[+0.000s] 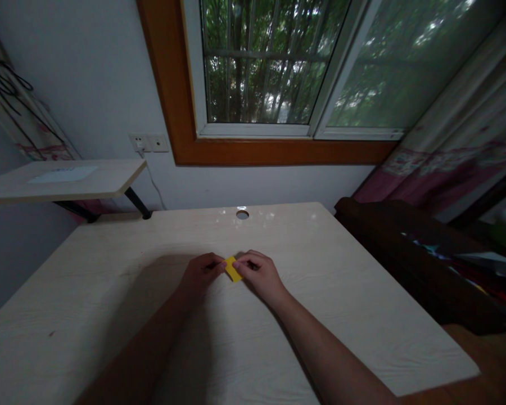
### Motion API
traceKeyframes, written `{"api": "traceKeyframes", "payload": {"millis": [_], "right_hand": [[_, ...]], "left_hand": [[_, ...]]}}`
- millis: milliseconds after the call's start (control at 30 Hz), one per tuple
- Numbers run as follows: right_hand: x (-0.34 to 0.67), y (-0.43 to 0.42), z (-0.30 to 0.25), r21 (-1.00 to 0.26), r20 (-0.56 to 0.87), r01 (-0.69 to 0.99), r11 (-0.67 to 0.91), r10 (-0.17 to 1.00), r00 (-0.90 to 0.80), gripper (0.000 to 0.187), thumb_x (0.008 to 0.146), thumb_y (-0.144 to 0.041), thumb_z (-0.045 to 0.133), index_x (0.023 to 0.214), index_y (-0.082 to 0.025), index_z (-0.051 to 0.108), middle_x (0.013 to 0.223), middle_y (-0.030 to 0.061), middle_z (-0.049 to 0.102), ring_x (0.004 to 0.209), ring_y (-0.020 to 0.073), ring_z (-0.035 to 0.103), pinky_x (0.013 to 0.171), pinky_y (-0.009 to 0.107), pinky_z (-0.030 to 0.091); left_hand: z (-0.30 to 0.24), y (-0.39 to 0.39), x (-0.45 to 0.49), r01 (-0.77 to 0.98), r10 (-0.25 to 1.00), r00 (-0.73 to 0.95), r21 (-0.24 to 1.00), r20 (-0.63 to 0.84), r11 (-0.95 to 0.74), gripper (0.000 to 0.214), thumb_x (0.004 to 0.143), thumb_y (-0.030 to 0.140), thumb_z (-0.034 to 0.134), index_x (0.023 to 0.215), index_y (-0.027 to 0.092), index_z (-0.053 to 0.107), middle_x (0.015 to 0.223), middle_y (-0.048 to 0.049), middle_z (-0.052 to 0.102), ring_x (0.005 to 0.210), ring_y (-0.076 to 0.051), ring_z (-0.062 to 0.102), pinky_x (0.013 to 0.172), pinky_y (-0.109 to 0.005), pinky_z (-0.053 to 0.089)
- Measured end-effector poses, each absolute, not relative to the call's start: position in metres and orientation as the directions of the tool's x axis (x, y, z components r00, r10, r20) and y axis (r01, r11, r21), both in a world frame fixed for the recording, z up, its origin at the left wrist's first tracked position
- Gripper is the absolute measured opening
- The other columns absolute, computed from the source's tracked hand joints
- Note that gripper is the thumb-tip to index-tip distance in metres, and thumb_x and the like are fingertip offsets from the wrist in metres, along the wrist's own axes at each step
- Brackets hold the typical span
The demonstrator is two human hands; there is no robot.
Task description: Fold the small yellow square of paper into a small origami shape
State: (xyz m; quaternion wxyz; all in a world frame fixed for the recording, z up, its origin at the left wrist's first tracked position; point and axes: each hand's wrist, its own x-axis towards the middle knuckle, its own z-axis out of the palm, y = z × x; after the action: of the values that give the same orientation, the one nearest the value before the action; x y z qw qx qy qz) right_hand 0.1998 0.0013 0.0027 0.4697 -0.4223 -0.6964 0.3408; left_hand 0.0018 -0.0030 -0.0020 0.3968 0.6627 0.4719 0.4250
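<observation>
A small yellow piece of paper (233, 270) is held between my two hands, just above or on the pale wooden desk (312, 337); I cannot tell whether it touches the surface. My left hand (202, 274) pinches its left corner between thumb and fingers. On the opposite side, my right hand (259, 273) grips the upper right part, its thumb lying over the yellow face. Fingertips behind the paper are hidden.
At the back left a raised shelf (122, 174) stands on black legs, with a white sheet (63, 174) on it. A round cable hole (242, 215) sits near the desk's far edge. Dark wooden furniture (405, 264) flanks the right side, below a curtain (455, 135).
</observation>
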Motion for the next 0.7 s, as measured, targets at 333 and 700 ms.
{"api": "traceKeyframes", "payload": {"millis": [333, 700], "right_hand": [[0.2023, 0.0021, 0.0057, -0.864, 0.381, 0.286, 0.414, 0.91, -0.164, 0.017, 0.088, -0.029, 0.059, 0.08, -0.019, 0.071, 0.076, 0.0034, 0.063, 0.072, 0.0161, 0.058, 0.065, 0.026, 0.044], [0.1998, 0.0002, 0.0038, -0.804, 0.426, 0.317, 0.504, 0.859, -0.286, 0.012, 0.089, -0.023, 0.059, 0.084, -0.021, 0.07, 0.076, 0.0021, 0.061, 0.072, 0.0153, 0.058, 0.066, 0.025, 0.043]], "left_hand": [[0.001, -0.0041, 0.0026, 0.266, 0.964, 0.197, 0.937, 0.179, -0.228, 0.022, 0.084, 0.036, 0.061, 0.08, 0.017, 0.07, 0.077, -0.0029, 0.07, 0.074, -0.016, 0.062, 0.071, -0.024, 0.047], [-0.0017, -0.0018, 0.0038, 0.342, 0.962, 0.185, 0.904, 0.203, -0.256, 0.019, 0.082, 0.035, 0.062, 0.079, 0.018, 0.069, 0.075, -0.0015, 0.069, 0.07, -0.015, 0.061, 0.065, -0.023, 0.046]]}}
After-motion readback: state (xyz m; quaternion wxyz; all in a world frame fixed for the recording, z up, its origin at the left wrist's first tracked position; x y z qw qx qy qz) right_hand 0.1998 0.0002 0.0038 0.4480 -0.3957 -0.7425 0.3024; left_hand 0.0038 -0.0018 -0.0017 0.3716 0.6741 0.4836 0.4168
